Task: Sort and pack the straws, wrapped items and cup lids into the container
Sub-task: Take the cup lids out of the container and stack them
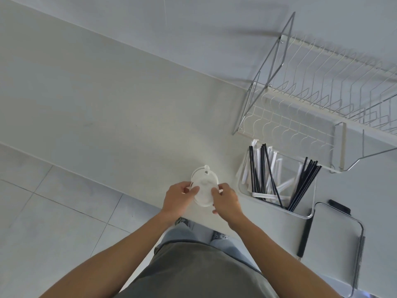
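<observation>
A small stack of white plastic cup lids lies near the front edge of the pale counter. My left hand grips the stack's left side and my right hand grips its right side, thumbs on top. To the right stands a clear rectangular container. Inside it lean black straws at the right, more black straws at the left, and white wrapped items between and beneath them.
A white wire dish rack stands behind the container. A clear lid with a black clip lies at the right, a long black rod beside it. The counter's front edge runs just under my hands; tiled floor lies to the left.
</observation>
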